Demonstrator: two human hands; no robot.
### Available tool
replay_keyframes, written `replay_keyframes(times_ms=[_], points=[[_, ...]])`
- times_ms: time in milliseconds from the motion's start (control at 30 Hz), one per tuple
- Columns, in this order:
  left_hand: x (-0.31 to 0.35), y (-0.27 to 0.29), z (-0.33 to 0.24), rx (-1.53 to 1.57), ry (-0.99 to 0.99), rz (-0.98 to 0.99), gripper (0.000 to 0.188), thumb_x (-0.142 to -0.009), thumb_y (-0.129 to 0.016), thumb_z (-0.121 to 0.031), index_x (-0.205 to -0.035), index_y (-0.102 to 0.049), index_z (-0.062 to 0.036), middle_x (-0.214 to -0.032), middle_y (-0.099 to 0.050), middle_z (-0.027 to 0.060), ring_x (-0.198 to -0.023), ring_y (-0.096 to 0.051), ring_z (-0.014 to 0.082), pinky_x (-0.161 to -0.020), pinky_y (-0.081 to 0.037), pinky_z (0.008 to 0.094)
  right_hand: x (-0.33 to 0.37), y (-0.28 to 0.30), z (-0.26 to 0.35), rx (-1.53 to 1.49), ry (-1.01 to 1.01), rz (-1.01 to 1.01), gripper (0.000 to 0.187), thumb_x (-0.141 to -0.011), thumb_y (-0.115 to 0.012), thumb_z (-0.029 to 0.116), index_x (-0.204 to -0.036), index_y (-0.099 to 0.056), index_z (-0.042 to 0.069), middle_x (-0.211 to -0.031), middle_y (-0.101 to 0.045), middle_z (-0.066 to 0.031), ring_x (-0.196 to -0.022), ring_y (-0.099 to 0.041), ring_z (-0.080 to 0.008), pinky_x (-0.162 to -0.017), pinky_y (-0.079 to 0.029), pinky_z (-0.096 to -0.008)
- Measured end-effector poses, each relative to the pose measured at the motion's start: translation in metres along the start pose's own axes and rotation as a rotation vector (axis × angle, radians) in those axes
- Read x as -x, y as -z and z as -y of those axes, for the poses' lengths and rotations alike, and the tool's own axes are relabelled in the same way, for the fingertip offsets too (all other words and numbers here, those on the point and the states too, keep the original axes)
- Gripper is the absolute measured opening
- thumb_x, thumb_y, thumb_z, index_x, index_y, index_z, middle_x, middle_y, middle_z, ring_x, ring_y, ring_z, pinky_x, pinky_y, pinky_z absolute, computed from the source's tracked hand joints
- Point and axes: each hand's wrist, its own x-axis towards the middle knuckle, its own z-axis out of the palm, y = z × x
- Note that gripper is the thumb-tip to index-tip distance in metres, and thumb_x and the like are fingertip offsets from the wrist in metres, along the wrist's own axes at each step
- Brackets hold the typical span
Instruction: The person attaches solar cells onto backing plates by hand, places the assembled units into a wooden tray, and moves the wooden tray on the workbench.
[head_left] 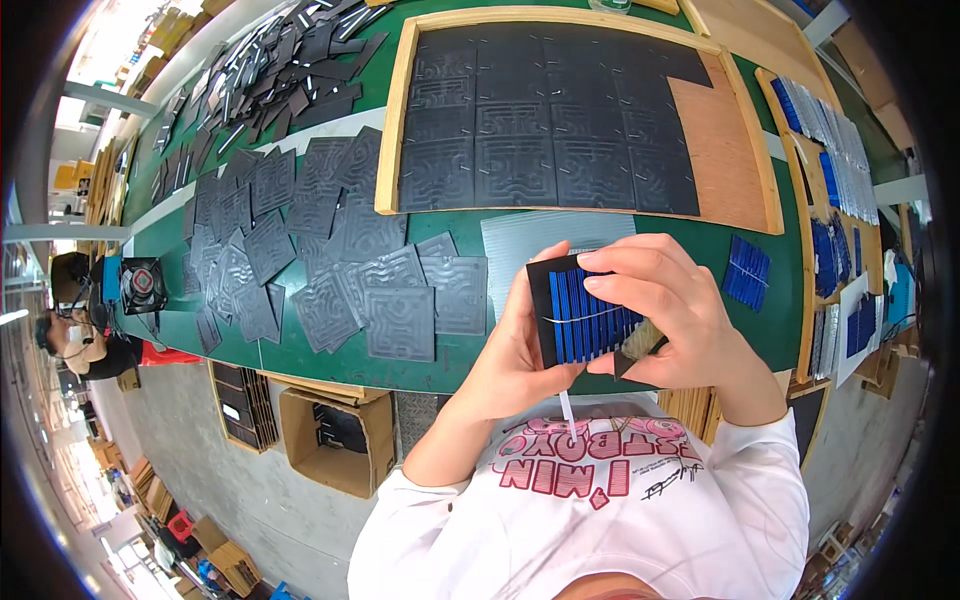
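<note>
Left fingers (552,379) and right fingers (645,263) half-curled, gripping blue-ribbed panel (588,325) against black square (541,305).

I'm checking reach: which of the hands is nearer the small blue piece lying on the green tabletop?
Right. The right hand is just left of the blue piece; the left hand is farther left.

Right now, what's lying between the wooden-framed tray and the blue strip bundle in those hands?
In the head view, a grey ribbed sheet lies on the green table between the tray and the blue strip bundle, partly hidden by the left hand.
</note>
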Motion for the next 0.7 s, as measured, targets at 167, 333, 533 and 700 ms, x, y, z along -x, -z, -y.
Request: replay_keyframes(times_ms=[167, 333, 533, 700], points=[[-0.0011, -0.004, -0.0017, 0.003, 0.01, -0.067, 0.104, -0.066, -0.055, 0.022, -0.156, -0.014, -0.0121, -0.141, -0.041, 0.0099, -0.127, -0.048, 0.0204, -0.1, -0.047, 0.0346, 0.0006, -0.0002, -0.0008, 0.008, -0.002, 0.001, 0.07, -0.056, -0.088, 0.023, -0.12, -0.062, 0.012, -0.117, -0.064, -0.0059, -0.103, -0.062, -0.0272, -0.065, -0.058, -0.0335], [0.0008, 0.0, -0.0018, 0.045, 0.065, -0.042, 0.103, -0.07, -0.053, 0.023, -0.157, -0.014, -0.0147, -0.142, -0.039, 0.0068, -0.129, -0.045, 0.0167, -0.101, -0.044, 0.0319, 0.0005, 0.0004, -0.0004, 0.007, -0.008, 0.004, 0.072, -0.055, -0.088, 0.022, -0.121, -0.062, 0.012, -0.118, -0.064, -0.0061, -0.103, -0.062, -0.0273, -0.066, -0.058, -0.0337], [-0.0003, -0.0011, -0.0001, 0.013, 0.038, -0.028, 0.103, -0.07, -0.053, 0.023, -0.157, -0.013, -0.0141, -0.142, -0.039, 0.0068, -0.128, -0.046, 0.0167, -0.101, -0.044, 0.0313, 0.0, 0.0001, -0.0011, -0.004, -0.017, -0.003, 0.074, -0.054, -0.088, 0.02, -0.122, -0.061, 0.012, -0.118, -0.064, -0.0063, -0.103, -0.062, -0.0276, -0.067, -0.058, -0.0343], [0.0002, -0.0001, -0.0007, 0.022, 0.051, -0.019, 0.103, -0.07, -0.053, 0.023, -0.158, -0.012, -0.014, -0.142, -0.039, 0.0071, -0.129, -0.046, 0.0171, -0.103, -0.044, 0.0321, 0.0019, 0.0024, -0.003, 0.044, 0.011, 0.048, 0.069, -0.064, -0.088, 0.034, -0.12, -0.058, 0.007, -0.121, -0.064, -0.0124, -0.101, -0.064, -0.0332, -0.073, -0.058, -0.0384]])
